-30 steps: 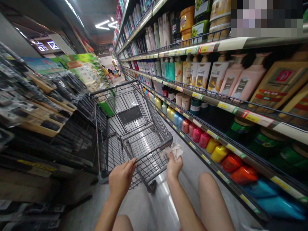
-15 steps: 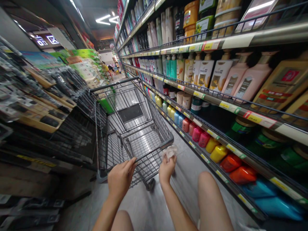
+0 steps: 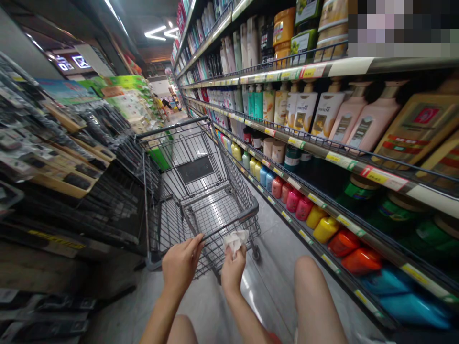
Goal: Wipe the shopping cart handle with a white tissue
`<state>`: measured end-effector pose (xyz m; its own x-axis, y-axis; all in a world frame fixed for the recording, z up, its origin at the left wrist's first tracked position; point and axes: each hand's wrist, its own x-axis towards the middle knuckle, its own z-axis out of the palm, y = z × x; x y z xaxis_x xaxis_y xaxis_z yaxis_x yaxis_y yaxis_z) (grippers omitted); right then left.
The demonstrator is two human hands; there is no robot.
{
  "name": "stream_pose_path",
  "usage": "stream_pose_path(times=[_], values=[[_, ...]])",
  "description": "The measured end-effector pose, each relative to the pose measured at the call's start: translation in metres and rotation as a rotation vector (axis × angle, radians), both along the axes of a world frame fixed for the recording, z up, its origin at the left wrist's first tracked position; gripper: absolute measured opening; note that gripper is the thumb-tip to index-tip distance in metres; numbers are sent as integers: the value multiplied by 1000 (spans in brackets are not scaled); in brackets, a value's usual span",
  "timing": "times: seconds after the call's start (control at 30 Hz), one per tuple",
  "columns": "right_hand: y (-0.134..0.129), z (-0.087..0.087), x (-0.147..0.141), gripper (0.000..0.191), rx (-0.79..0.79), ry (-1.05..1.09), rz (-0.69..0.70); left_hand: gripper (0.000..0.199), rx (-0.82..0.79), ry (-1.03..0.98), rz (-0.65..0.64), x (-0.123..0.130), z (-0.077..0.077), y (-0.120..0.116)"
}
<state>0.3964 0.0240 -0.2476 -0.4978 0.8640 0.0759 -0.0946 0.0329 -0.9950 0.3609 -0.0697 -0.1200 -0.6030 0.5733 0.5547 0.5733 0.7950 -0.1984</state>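
A dark wire shopping cart (image 3: 193,200) stands in front of me, with nothing visible in its basket. My left hand (image 3: 181,263) is closed around the near top rail of the cart, left of its middle. In my right hand (image 3: 233,272) is a crumpled white tissue (image 3: 236,240), pinched in the fingers. That tissue lies against or just in front of the same rail, right of my left hand; whether it touches the rail I cannot tell.
Long shelves (image 3: 322,153) of shampoo bottles, jars and colourful bottles run along the right. On the left stands a rack (image 3: 71,162) of packaged goods. Grey tiled floor (image 3: 272,282) lies between, and my knees (image 3: 315,296) show below.
My right hand has moved left with the tissue, along the near rail toward my left hand. The left hand keeps its hold, and the cart stays nearly where it was.
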Motion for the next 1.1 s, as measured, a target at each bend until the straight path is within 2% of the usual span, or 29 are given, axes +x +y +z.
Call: stream_pose_path(times=[0.13,0.23,0.3,0.43,0.57,0.8,0.93,1.1], values=[[29,18,5,21,53,-18,-128,29,4,44,-31,0,0,-1],[30,31,-5,21,120,18,-165,30,14,85,-50,2,1,0],[24,29,-13,23,121,2,-180,30,17,89,-53,3,2,1],[17,2,-19,28,165,-55,-132,30,15,38,-37,5,3,1],[26,-30,-8,27,241,-93,-35,31,6,29,-20,6,3,1],[48,-78,20,16,159,-164,81,29,14,13,-27,6,3,1],[84,-89,28,5,81,-231,-34,28,2,54,-46,5,1,-2],[134,-83,14,13,54,-296,-172,27,-8,50,-41,6,0,-2]])
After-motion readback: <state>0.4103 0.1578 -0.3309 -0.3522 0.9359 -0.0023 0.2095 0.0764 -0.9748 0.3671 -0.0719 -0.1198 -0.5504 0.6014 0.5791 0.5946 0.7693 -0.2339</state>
